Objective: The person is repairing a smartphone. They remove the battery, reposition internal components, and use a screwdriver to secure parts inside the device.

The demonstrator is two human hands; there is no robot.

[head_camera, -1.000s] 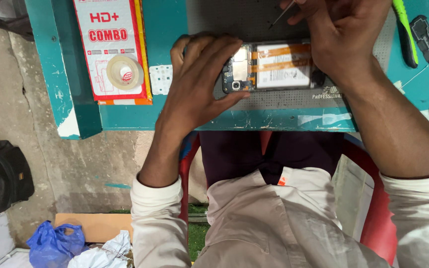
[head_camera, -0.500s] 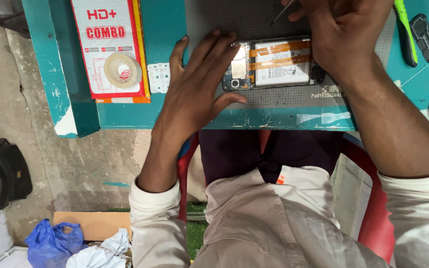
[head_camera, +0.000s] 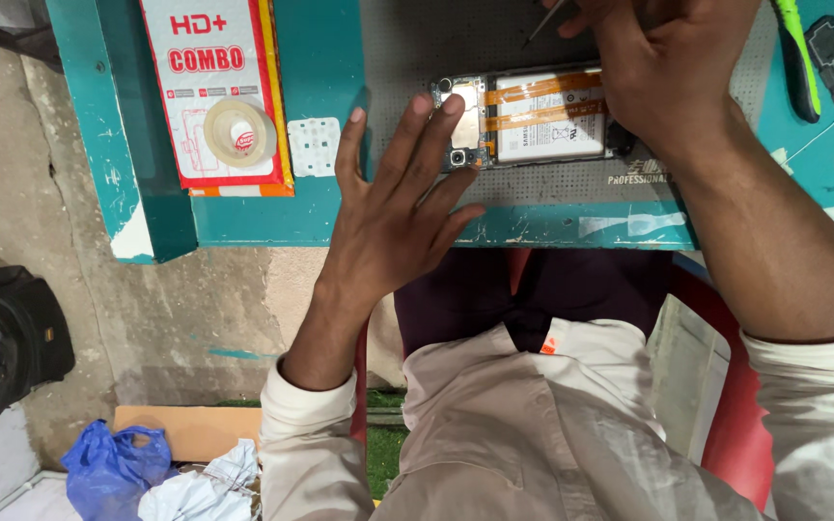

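Observation:
An opened phone [head_camera: 533, 121] with its back off lies on a grey work mat [head_camera: 407, 48], its battery crossed by orange strips. My left hand [head_camera: 398, 207] lies flat and open at the table's front edge, fingers spread, the longest fingertips just reaching the phone's left end. My right hand [head_camera: 668, 68] covers the phone's right end and pinches a thin metal tool [head_camera: 542, 21] whose tip points up and left over the mat.
On the teal table [head_camera: 325, 58] lie a red and white flat box [head_camera: 195, 96] with a tape roll [head_camera: 238, 133] on it, a small white sheet [head_camera: 314, 147], and a green-handled tool [head_camera: 795, 58]. The floor holds a black bag [head_camera: 7, 338] and a blue plastic bag [head_camera: 113, 463].
My left hand has let go of the phone's left end, opened its fingers and slid back toward the table edge. My right hand keeps its place with the tool.

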